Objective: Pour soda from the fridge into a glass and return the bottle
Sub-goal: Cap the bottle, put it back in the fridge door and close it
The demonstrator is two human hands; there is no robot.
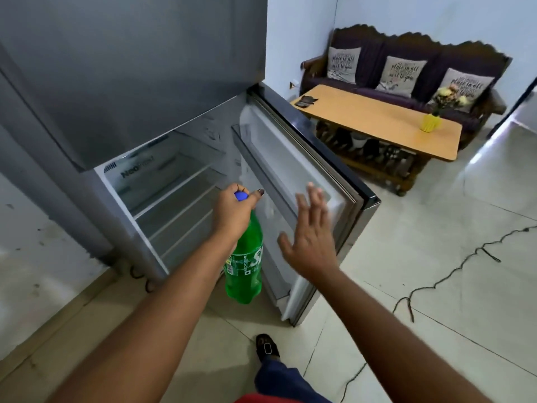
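Note:
A green soda bottle (245, 269) with a blue cap hangs upright in front of the open grey fridge (116, 82). My left hand (232, 213) grips it by the neck, just under the cap. My right hand (311, 237) is open with spread fingers, close to the inner face of the fridge door (293, 173), which stands swung out to the right. The fridge's glass shelves (174, 196) look bare. No glass is in view.
A wooden coffee table (377, 120) stands at the right rear with a yellow vase of flowers (431, 122) on it. Behind it is a dark sofa (406, 68) with three cushions. A black cable (453, 271) trails across the tiled floor. My shoe (267, 347) is below the bottle.

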